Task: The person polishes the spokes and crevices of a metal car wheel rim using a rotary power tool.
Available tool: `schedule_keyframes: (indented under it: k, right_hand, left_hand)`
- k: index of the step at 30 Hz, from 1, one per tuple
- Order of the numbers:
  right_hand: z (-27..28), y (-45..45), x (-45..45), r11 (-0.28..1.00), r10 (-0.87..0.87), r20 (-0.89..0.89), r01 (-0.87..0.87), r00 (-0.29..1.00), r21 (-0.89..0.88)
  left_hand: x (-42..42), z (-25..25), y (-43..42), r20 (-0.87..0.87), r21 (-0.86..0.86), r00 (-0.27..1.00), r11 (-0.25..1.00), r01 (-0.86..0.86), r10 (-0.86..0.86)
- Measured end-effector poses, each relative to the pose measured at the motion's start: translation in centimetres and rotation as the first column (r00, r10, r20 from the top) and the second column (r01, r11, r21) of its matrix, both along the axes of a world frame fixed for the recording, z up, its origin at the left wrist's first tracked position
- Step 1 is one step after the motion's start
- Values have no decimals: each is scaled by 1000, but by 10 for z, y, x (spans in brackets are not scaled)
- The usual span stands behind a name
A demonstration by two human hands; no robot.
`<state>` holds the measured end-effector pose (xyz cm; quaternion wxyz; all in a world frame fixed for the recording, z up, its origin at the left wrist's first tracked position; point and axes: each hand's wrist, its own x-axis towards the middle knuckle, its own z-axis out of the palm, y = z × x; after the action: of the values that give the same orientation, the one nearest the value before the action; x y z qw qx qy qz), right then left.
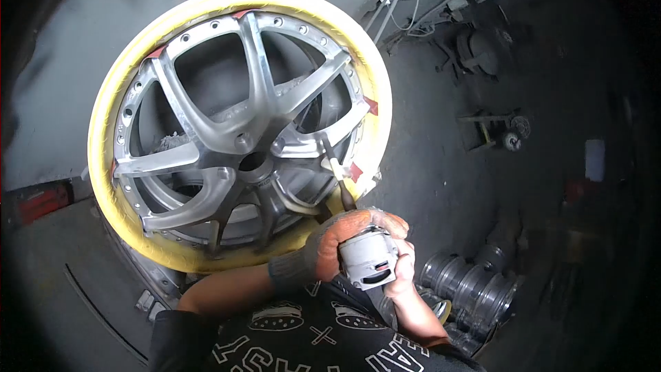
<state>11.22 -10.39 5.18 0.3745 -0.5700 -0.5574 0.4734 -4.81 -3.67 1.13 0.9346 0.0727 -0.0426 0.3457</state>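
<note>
An alloy wheel rim (258, 107) with split spokes stands tilted before me, its outer lip wrapped in yellow tape (103, 138). My left hand (337, 238), in a grey and orange work glove, is closed over the top of a grey straight grinder (368, 258). My right hand (404, 269), seemingly bare, grips the grinder's body from the right side. The tool's slim shaft points up and away, its narrow tip lying at a spoke on the rim's right side. Whether the tip touches the metal or is spinning, I cannot tell.
Several shiny wheel parts (475, 286) are stacked on the floor at lower right. Cables (413, 0) hang along the wall at top right. A stand-like metal object (492, 131) is on the dark floor to the right. A red object (45, 205) lies at far left.
</note>
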Motion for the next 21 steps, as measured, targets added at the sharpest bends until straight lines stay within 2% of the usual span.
schedule_keyframes:
  k: [1, 2, 3, 5, 6, 8, 9, 11, 12, 14, 18, 21]
  right_hand:
    - [2, 5, 8, 1000, -13, -13, 13, 1000, -7]
    - [5, 11, 17, 1000, -22, -4, 22, 1000, -17]
    - [9, 18, 25, 999, -29, 7, 29, 1000, -25]
    - [11, 34, 42, 999, -30, 6, 30, 1000, -40]
    - [9, 44, 53, 999, -15, -14, 15, 1000, -45]
    - [3, 65, 71, 999, 21, -63, -23, 998, -25]
    - [-1, 74, 81, 998, 33, -90, -36, 995, -41]
    - [-9, 86, 105, 995, 44, -113, -54, 993, -88]
    - [-13, 91, 117, 991, 47, -110, -60, 993, -118]
    - [-18, 103, 138, 979, 114, -184, -143, 976, -149]
    - [-29, 118, 163, 931, 215, -261, -278, 941, -237]
    - [-29, 122, 160, 933, 215, -215, -266, 953, -245]
  left_hand:
    - [15, -4, 0, -105, 144, 987, 984, -108, 124]
    - [24, -6, 2, -115, 145, 984, 982, -118, 136]
    - [31, -4, 6, -77, 3, 996, 999, -32, 33]
    - [50, 3, 18, -133, 36, 984, 993, -114, 118]
    - [56, 2, 26, -232, 175, 960, 978, -116, 155]
    - [70, 6, 41, -426, 303, 860, 940, -155, 280]
    - [77, 10, 45, -446, 298, 848, 941, -162, 287]
    - [95, 14, 52, -437, 18, 873, 973, -230, 215]
    - [107, 10, 54, -452, 13, 864, 971, -240, 220]
    - [127, 0, 57, -310, -77, 886, 920, -384, 344]
    - [140, 2, 66, -428, -88, 832, 900, -427, 353]
    - [157, -7, 61, -378, -95, 802, 843, -530, 462]
